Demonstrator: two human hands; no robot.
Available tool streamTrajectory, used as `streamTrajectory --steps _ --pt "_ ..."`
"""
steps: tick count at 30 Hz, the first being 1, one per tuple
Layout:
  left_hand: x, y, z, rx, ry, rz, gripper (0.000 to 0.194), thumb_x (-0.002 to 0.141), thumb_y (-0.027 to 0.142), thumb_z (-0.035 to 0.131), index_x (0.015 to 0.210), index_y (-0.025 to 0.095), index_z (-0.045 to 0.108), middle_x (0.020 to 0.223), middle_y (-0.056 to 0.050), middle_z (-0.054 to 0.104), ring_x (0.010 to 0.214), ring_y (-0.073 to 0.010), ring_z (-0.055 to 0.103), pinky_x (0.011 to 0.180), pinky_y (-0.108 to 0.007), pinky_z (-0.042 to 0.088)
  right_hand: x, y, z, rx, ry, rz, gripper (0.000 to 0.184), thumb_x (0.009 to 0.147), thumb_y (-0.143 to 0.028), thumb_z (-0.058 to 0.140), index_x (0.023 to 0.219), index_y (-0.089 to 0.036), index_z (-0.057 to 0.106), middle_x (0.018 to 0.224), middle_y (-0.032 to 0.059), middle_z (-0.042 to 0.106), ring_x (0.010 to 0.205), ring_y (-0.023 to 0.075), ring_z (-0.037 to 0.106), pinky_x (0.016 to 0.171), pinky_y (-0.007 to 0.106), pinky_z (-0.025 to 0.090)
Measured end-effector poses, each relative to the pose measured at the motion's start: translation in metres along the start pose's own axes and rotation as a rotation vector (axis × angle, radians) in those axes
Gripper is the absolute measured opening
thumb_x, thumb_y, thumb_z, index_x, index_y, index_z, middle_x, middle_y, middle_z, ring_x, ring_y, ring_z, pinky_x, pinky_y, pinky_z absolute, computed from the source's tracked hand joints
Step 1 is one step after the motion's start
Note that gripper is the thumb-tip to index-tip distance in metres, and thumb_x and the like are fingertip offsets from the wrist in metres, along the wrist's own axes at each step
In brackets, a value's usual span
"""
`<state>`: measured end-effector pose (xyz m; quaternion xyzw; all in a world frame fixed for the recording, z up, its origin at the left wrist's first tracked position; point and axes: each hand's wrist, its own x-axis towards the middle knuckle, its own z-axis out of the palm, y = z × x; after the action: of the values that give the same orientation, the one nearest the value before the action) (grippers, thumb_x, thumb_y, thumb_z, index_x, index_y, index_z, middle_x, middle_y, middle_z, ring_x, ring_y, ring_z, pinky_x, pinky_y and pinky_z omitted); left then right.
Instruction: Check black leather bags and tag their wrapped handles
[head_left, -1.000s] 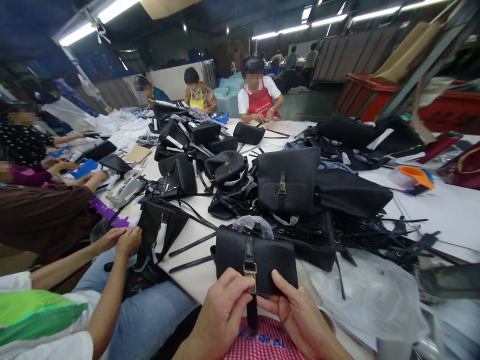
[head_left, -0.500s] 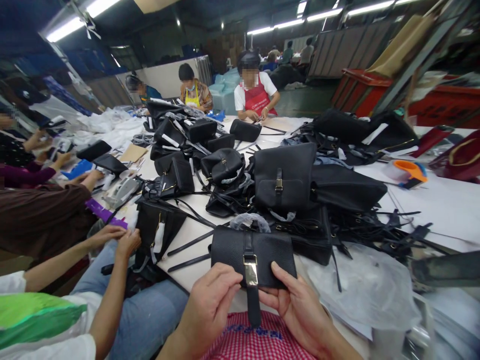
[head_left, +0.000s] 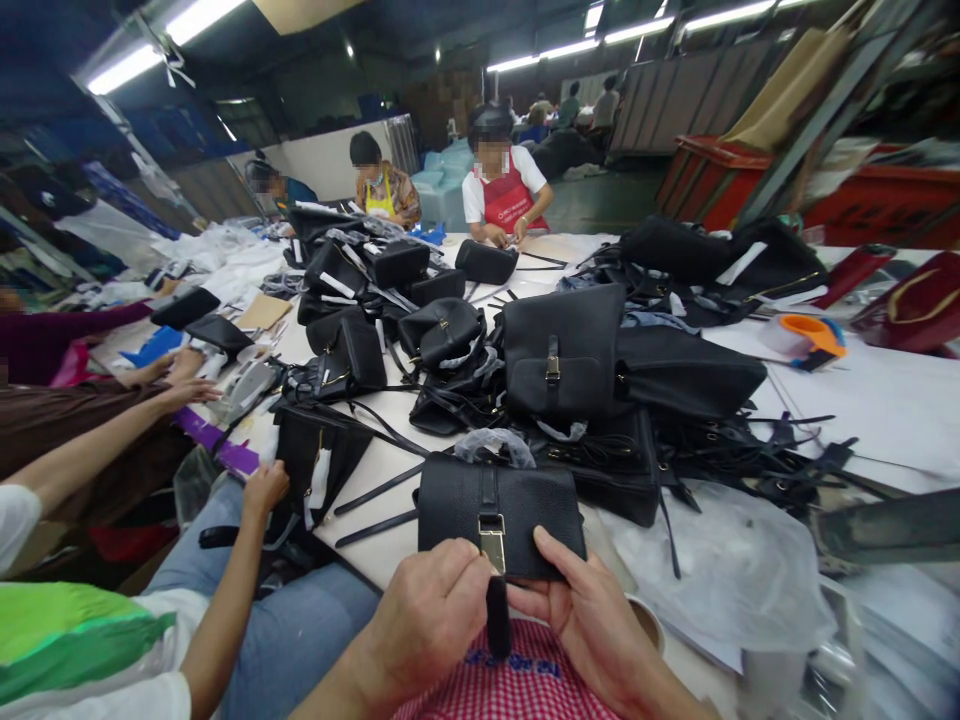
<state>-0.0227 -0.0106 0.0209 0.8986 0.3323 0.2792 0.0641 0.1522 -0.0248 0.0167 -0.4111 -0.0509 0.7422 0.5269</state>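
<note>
In front of me is a small black handbag [head_left: 450, 500] with a gold buckle [head_left: 492, 543] at the middle of its flap and a strap end [head_left: 498, 618] hanging below. My left hand [head_left: 439, 605] is closed at the buckle's left and lower edge, fingertips pinched against the strap just under it. With thumb on the front and fingers underneath, my right hand [head_left: 577, 605] grips the bag's lower right side. A plastic-wrapped handle [head_left: 495, 447] arches from the bag's top.
Several black bags are heaped across the white table, one larger backpack [head_left: 559, 350] standing just beyond mine. Clear plastic sheeting [head_left: 739, 565] lies at right, near an orange tape dispenser [head_left: 806, 338]. A co-worker's arm [head_left: 232, 590] reaches in from the left beside a dark bag [head_left: 311, 455].
My left hand came off the buckle, then closed on it again at the strap, which has tilted. My right hand keeps its grip. The left neighbour's farther hand moved away across the table.
</note>
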Motion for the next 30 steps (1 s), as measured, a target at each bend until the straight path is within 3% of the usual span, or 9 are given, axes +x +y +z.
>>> streamTrajectory --steps 2,5,7,11,14,17,20,24,30 --pt "-0.005 0.003 -0.005 -0.198 -0.043 -0.266 0.026 0.093 0.019 0.039 0.072 0.018 0.054 0.063 -0.002 0.056 0.055 -0.0129 0.053 0.05 -0.022 0.041 0.002 0.0 -0.002 0.018 -0.005 -0.011 0.037 0.072 -0.03 0.08 0.1 -0.014 0.062 0.094 0.0105 0.077 0.079 0.0267 0.074 0.069 0.042 0.061" --pt "-0.012 0.009 -0.008 -0.732 -0.333 -0.791 0.036 0.095 0.041 0.039 0.072 0.017 0.055 0.059 0.0 0.057 0.046 -0.0094 0.049 0.043 -0.019 0.037 0.008 0.002 -0.008 0.016 -0.018 -0.016 0.038 0.071 -0.033 0.081 0.097 -0.012 0.063 0.089 0.01 0.078 0.074 0.0247 0.074 0.065 0.038 0.061" --pt "-0.014 0.011 -0.001 -1.113 -0.471 -0.962 0.042 0.088 0.056 0.048 0.084 0.016 0.059 0.067 -0.002 0.063 0.043 -0.0077 0.047 0.039 -0.017 0.034 0.012 0.005 -0.011 -0.001 -0.035 -0.015 0.037 0.071 -0.035 0.081 0.095 -0.012 0.064 0.085 0.0084 0.077 0.07 0.0218 0.073 0.061 0.033 0.06" --pt "-0.007 0.006 0.03 -1.683 -0.183 -1.118 0.062 0.065 0.072 0.066 0.086 0.013 0.062 0.058 0.002 0.054 0.042 -0.0053 0.039 0.037 -0.016 0.026 0.015 0.009 -0.015 -0.056 -0.008 -0.06 0.038 0.069 -0.036 0.083 0.093 -0.013 0.064 0.08 0.004 0.075 0.061 0.0156 0.069 0.053 0.027 0.058" --pt "0.0 0.002 0.049 -1.703 0.039 -1.292 0.065 0.06 0.079 0.062 0.063 0.014 0.058 0.044 0.006 0.04 0.038 -0.0046 0.03 0.037 -0.018 0.022 0.011 0.007 -0.019 -0.128 0.063 -0.083 0.041 0.066 -0.038 0.085 0.09 -0.014 0.062 0.075 0.0022 0.073 0.058 0.0145 0.067 0.048 0.023 0.055" --pt "0.002 0.004 0.056 -1.226 0.146 -1.253 0.061 0.07 0.073 0.059 0.049 0.017 0.051 0.042 0.004 0.042 0.04 -0.0077 0.037 0.042 -0.022 0.032 0.002 0.005 -0.03 -0.204 0.161 -0.018 0.044 0.066 -0.04 0.085 0.091 -0.014 0.06 0.076 0.0038 0.072 0.055 0.0115 0.065 0.044 0.019 0.052" --pt "0.001 0.01 0.058 -0.927 0.092 -1.094 0.054 0.078 0.066 0.056 0.052 0.019 0.056 0.05 -0.001 0.054 0.053 -0.0146 0.052 0.057 -0.028 0.046 -0.008 0.007 -0.043 -0.274 0.164 0.067 0.045 0.069 -0.045 0.081 0.091 -0.012 0.06 0.081 0.0064 0.072 0.052 0.0086 0.063 0.041 0.016 0.049" --pt "0.003 0.015 0.06 -0.925 -0.055 -0.909 0.047 0.083 0.06 0.051 0.063 0.019 0.064 0.062 -0.005 0.065 0.069 -0.0203 0.062 0.069 -0.032 0.052 -0.012 0.014 -0.045 -0.335 0.101 0.056 0.044 0.069 -0.046 0.08 0.09 -0.013 0.061 0.074 0.0018 0.068 0.049 0.0075 0.061 0.038 0.014 0.047" --pt "0.007 0.007 0.063 -0.889 -0.132 -0.762 0.051 0.088 0.059 0.042 0.058 0.021 0.057 0.055 -0.002 0.06 0.053 -0.0148 0.056 0.057 -0.027 0.051 -0.003 0.022 -0.033 -0.377 0.148 -0.005 0.034 0.068 -0.042 0.075 0.071 -0.013 0.059 0.057 0.001 0.065 0.041 0.0075 0.057 0.037 0.014 0.046"
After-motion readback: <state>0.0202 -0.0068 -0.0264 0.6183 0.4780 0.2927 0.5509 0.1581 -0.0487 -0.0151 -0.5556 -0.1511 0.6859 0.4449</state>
